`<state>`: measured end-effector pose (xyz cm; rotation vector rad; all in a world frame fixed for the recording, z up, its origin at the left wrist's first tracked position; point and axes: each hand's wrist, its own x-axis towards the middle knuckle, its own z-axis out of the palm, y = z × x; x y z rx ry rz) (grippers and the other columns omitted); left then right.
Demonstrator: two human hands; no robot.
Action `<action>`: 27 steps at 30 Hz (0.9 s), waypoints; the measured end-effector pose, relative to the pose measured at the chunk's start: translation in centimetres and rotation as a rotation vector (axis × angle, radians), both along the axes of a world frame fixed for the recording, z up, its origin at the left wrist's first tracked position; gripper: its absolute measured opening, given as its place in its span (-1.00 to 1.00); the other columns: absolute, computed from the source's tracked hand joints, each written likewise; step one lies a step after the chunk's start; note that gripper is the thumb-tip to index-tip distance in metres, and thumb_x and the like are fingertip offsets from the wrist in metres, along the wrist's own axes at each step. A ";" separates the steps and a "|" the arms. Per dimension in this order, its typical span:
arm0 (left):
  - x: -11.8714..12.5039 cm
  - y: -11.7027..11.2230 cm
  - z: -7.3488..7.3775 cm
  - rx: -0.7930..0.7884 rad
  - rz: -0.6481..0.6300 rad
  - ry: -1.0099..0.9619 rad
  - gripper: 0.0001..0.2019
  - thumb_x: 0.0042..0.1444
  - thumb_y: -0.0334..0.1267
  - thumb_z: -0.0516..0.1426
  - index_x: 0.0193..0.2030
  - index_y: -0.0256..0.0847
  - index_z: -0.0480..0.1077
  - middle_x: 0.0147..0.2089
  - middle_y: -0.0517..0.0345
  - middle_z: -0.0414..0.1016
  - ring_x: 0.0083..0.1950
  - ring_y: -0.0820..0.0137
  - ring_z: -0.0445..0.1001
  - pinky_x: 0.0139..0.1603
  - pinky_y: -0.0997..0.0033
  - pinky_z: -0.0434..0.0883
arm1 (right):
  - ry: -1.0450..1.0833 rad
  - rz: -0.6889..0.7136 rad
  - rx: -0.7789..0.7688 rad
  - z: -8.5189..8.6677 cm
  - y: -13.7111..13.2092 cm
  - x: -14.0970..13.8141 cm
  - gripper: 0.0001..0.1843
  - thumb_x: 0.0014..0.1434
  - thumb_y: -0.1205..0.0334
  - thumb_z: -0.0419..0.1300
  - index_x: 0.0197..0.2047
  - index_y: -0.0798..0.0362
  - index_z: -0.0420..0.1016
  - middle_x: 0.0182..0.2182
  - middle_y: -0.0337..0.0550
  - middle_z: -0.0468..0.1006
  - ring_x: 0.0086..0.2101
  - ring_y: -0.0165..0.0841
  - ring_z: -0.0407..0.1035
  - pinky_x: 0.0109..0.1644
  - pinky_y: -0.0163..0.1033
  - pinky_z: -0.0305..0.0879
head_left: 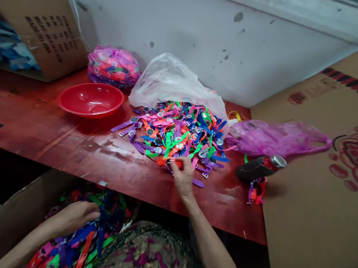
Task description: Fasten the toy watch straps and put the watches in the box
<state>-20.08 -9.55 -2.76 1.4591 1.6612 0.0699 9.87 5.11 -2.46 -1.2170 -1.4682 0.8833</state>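
Live on the head view, and I'm watching the right hand (183, 177) out over the worktop (19, 117). Its thumb and fingers are closed in a tight pinch on an orange strap (170, 162) at the near edge of a heap of plastic strap watches (179, 134). That's good form from where I sit: a small pinch on one strap beats a full grab, because these bands and buckles snag each other.

Down low, the left hand (72, 218) is in a cardboard carton (12, 222), resting among loose watches (81, 235). It looks partly curled around some straps, but the pile crowds the view, so I can't call that grip for certain. Keeping that hand low and relaxed should avoid disturbing the pile.

Behind the heap sits a clear plastic bag (173, 80), with a red plastic bowl (90, 99) to its left and a pink bag of watches (113, 66) against the wall. Off to the right are a crumpled pink plastic bag (274, 137) and a dark flask (260, 167) lying on its side.
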 end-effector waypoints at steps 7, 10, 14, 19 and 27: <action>13.8 5.3 3.1 0.147 0.269 -0.543 -0.52 0.03 -0.08 0.03 0.05 -0.33 0.28 -0.40 0.16 0.41 -0.50 0.55 0.30 -0.48 0.60 0.25 | 0.667 0.030 -0.603 1.8 -1.4 2.1 -0.61 -0.23 0.12 0.33 -0.38 0.07 0.24 -0.52 -0.32 0.41 -0.59 -0.51 0.28 -0.49 -0.27 0.39; 17.2 7.3 2.3 0.221 0.409 -0.729 -0.47 0.02 -0.06 0.05 0.09 -0.34 0.23 -0.34 0.11 0.44 -0.51 0.57 0.32 -0.49 0.60 0.28 | 0.727 0.075 -0.685 2.2 -3.2 1.6 -0.60 -0.23 0.13 0.34 -0.40 0.07 0.22 -0.52 -0.31 0.44 -0.58 -0.50 0.32 -0.51 -0.31 0.39; 18.5 8.7 1.7 0.286 0.537 -0.846 -0.55 -0.03 -0.04 0.11 -0.07 -0.34 0.33 -0.32 0.08 0.47 -0.51 0.55 0.37 -0.50 0.59 0.32 | 0.667 0.054 -0.690 2.1 -4.4 1.1 -0.56 -0.26 0.09 0.37 -0.41 0.10 0.24 -0.55 -0.30 0.44 -0.61 -0.50 0.32 -0.57 -0.36 0.36; 17.8 9.0 2.0 0.106 0.731 -0.998 -0.65 -0.07 -0.07 0.14 -0.27 -0.36 0.38 -0.54 0.16 0.44 -0.56 0.51 0.38 -0.55 0.59 0.27 | 0.737 0.131 -0.697 1.8 -5.2 0.7 -0.54 -0.21 0.05 0.36 -0.32 0.08 0.28 -0.53 -0.28 0.44 -0.56 -0.46 0.34 -0.53 -0.31 0.39; 17.1 8.8 1.2 0.036 0.753 -1.097 -0.72 -0.14 -0.12 0.19 -0.46 -0.36 0.36 -0.60 0.23 0.37 -0.63 0.60 0.26 -0.61 0.62 0.15 | 0.473 0.330 -0.650 1.8 -6.6 1.4 -0.63 0.00 -0.04 0.19 -0.26 0.10 0.45 -0.52 -0.22 0.44 -0.52 -0.44 0.36 -0.41 -0.31 0.33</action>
